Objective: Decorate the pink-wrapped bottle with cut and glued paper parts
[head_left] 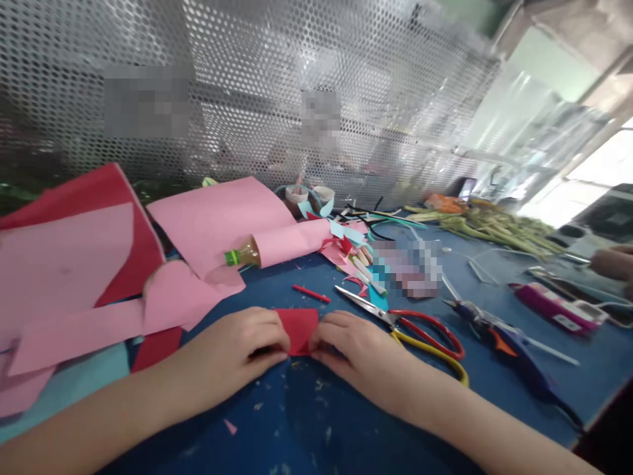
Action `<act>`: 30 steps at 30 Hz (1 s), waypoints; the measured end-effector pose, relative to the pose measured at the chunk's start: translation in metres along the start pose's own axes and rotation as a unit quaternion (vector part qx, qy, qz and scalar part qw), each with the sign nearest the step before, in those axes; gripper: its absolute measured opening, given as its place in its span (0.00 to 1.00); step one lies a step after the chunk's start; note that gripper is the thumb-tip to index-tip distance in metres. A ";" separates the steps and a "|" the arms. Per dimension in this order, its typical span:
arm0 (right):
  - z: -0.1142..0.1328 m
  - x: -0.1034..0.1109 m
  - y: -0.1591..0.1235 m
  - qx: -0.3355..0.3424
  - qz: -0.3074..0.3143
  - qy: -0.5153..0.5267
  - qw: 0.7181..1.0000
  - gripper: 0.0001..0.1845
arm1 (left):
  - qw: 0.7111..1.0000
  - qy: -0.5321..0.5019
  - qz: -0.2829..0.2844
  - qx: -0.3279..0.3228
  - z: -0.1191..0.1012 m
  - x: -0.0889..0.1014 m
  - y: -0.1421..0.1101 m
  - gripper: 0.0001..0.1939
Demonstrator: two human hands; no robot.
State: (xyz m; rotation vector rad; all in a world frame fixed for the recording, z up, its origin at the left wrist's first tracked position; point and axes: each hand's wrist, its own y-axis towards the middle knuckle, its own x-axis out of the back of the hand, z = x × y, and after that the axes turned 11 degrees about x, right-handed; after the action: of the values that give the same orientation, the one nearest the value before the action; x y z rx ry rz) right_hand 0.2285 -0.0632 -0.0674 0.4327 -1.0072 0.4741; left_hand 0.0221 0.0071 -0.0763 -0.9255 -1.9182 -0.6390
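A small piece of red paper [299, 328] is held between both hands, low over the blue table. My left hand [254, 340] pinches its left edge, thumb below and fingers above. On the right edge, my right hand [343, 343] pinches it the same way. Just behind the paper lies a thin red stick [311, 294]. Scissors [390, 318] with one red and one yellow handle loop rest beside my right hand, blades pointing to the back left. Pink paper pieces [173, 297] lie near my left forearm.
Pink and red sheets [113, 231] pile up at the left. A bottle with a green cap [244, 254] lies in rolled pink paper. A blue glue gun [519, 359] and a magenta tool [556, 308] lie at right, near another person's hand [613, 264]. Green stems [494, 227] lie behind.
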 end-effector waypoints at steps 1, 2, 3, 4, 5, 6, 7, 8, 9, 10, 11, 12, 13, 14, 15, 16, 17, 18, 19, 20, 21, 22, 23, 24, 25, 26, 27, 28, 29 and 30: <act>0.000 0.000 0.000 -0.002 0.001 0.005 1.000 0.06 | 1.000 0.009 -0.002 -0.002 -0.002 0.000 -0.001 0.07; 0.000 0.000 0.000 -0.004 0.001 0.010 1.000 0.05 | 1.000 0.023 -0.005 -0.007 -0.004 0.000 -0.001 0.07; 0.000 0.000 0.000 -0.007 0.003 0.015 1.000 0.05 | 0.999 0.043 -0.009 -0.014 -0.006 0.000 -0.002 0.08; 0.001 0.000 0.000 -0.010 0.007 0.019 1.000 0.05 | 0.997 0.066 -0.011 -0.025 -0.007 0.000 -0.003 0.09; 0.001 0.000 0.001 -0.015 0.014 0.021 1.000 0.05 | 0.995 0.090 -0.012 -0.040 -0.008 0.000 -0.003 0.10; 0.002 0.000 0.001 -0.020 0.021 0.021 0.999 0.05 | 0.992 0.112 -0.011 -0.054 -0.008 -0.001 -0.004 0.11; 0.002 0.000 0.002 -0.025 0.027 0.020 0.999 0.06 | 0.989 0.130 -0.011 -0.070 -0.007 -0.001 -0.005 0.11; 0.003 0.000 0.002 -0.029 0.031 0.018 0.999 0.06 | 0.986 0.144 -0.012 -0.084 -0.006 -0.002 -0.005 0.11; 0.003 0.000 0.003 -0.032 0.033 0.015 0.999 0.06 | 0.984 0.152 -0.016 -0.094 -0.005 -0.003 -0.006 0.12; 0.004 0.000 0.003 -0.033 0.034 0.012 0.999 0.07 | 0.982 0.159 -0.022 -0.098 -0.004 -0.003 -0.006 0.12; 0.004 -0.001 0.002 -0.033 0.032 0.008 0.999 0.07 | 0.981 0.163 -0.028 -0.099 -0.002 -0.003 -0.006 0.11; 0.004 0.000 0.002 -0.032 0.032 0.004 0.999 0.07 | 0.981 0.165 -0.030 -0.098 -0.002 -0.003 -0.006 0.11; 0.004 0.000 0.001 -0.032 0.032 -0.001 0.999 0.07 | 0.981 0.166 -0.027 -0.093 -0.002 -0.003 -0.006 0.11; 0.004 0.001 0.001 -0.034 0.033 -0.004 0.999 0.06 | 0.982 0.165 -0.025 -0.089 -0.002 -0.003 -0.006 0.10; 0.004 0.002 0.000 -0.039 0.033 -0.004 0.999 0.06 | 0.983 0.161 -0.024 -0.085 -0.003 -0.002 -0.006 0.10; 0.004 0.003 0.000 -0.044 0.034 0.000 0.998 0.06 | 0.984 0.156 -0.028 -0.081 -0.004 -0.002 -0.006 0.11; 0.005 0.005 -0.001 -0.050 0.033 0.009 0.998 0.06 | 0.985 0.149 -0.033 -0.078 -0.005 -0.002 -0.005 0.11; 0.005 0.007 -0.001 -0.054 0.031 0.020 0.998 0.06 | 0.986 0.142 -0.039 -0.074 -0.006 -0.002 -0.005 0.12; 0.005 0.009 -0.001 -0.054 0.027 0.033 0.998 0.06 | 0.987 0.133 -0.044 -0.072 -0.007 -0.002 -0.005 0.13; 0.004 0.010 -0.001 -0.053 0.025 0.043 0.997 0.07 | 0.989 0.125 -0.046 -0.069 -0.007 -0.002 -0.004 0.13; 0.004 0.011 -0.001 -0.050 0.025 0.048 0.997 0.07 | 0.990 0.117 -0.044 -0.065 -0.007 -0.003 -0.004 0.14; 0.004 0.011 -0.001 -0.046 0.027 0.050 0.997 0.07 | 0.991 0.110 -0.043 -0.063 -0.007 -0.003 -0.004 0.14; 0.004 0.010 -0.001 -0.044 0.029 0.049 0.997 0.07 | 0.992 0.105 -0.042 -0.061 -0.007 -0.003 -0.004 0.13; 0.004 0.010 -0.001 -0.042 0.030 0.047 0.998 0.07 | 0.992 0.104 -0.043 -0.062 -0.007 -0.003 -0.004 0.13; 0.004 0.009 0.000 -0.040 0.029 0.044 0.998 0.07 | 0.991 0.107 -0.047 -0.067 -0.006 -0.003 -0.004 0.13; 0.004 0.008 0.000 -0.038 0.028 0.042 0.998 0.07 | 0.989 0.116 -0.052 -0.080 -0.005 -0.003 -0.005 0.13; 0.005 0.007 0.000 -0.036 0.026 0.041 0.998 0.07 | 0.985 0.129 -0.055 -0.100 -0.005 -0.004 -0.005 0.12; 0.006 0.007 0.000 -0.036 0.026 0.039 0.998 0.07 | 0.981 0.143 -0.056 -0.120 -0.004 -0.004 -0.005 0.12; 0.006 0.006 0.001 -0.038 0.027 0.035 0.998 0.07 | 0.977 0.155 -0.055 -0.138 -0.003 -0.004 -0.005 0.12; 0.007 0.006 0.001 -0.041 0.029 0.030 0.998 0.07 | 0.973 0.164 -0.053 -0.150 -0.002 -0.005 -0.005 0.13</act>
State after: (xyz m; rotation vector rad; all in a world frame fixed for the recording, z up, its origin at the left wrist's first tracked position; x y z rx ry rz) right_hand 0.2257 -0.0652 -0.0592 0.3155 -0.9804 0.4937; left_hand 0.0204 0.0006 -0.0799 -0.8417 -1.6076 -1.0985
